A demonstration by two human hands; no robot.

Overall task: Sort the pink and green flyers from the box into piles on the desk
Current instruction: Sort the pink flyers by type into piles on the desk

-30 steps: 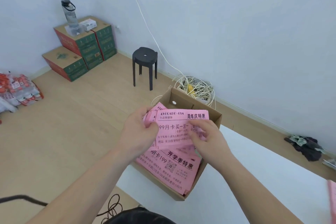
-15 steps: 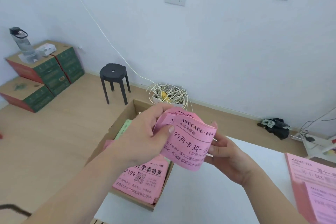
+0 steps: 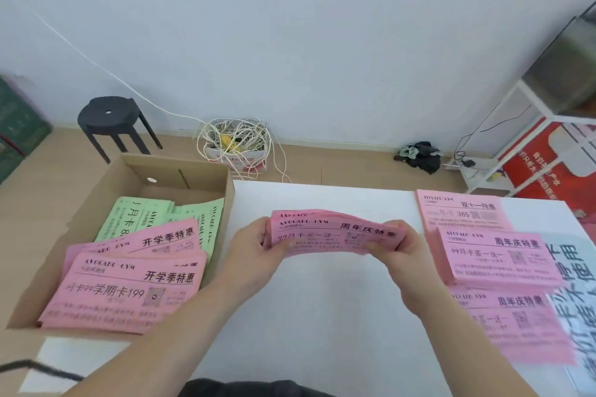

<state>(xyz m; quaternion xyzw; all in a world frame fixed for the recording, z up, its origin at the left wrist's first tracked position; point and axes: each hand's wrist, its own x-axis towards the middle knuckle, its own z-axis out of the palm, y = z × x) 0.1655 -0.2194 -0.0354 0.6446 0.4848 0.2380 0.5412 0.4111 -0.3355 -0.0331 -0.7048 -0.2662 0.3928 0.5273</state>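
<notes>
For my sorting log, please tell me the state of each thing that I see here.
cardboard box: open, flyers inside
green flyers: in the box, partly covered by pink flyers
pink bundle: over the desk, bowed upward
left hand: grips the bundle's left end
right hand: grips the bundle's right end
pink piles: flat on the desk, at right

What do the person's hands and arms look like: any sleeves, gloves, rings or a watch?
The left hand and right hand are bare: no gloves, rings or watch visible. The left forearm and right forearm are uncovered, no sleeve in view.
</notes>
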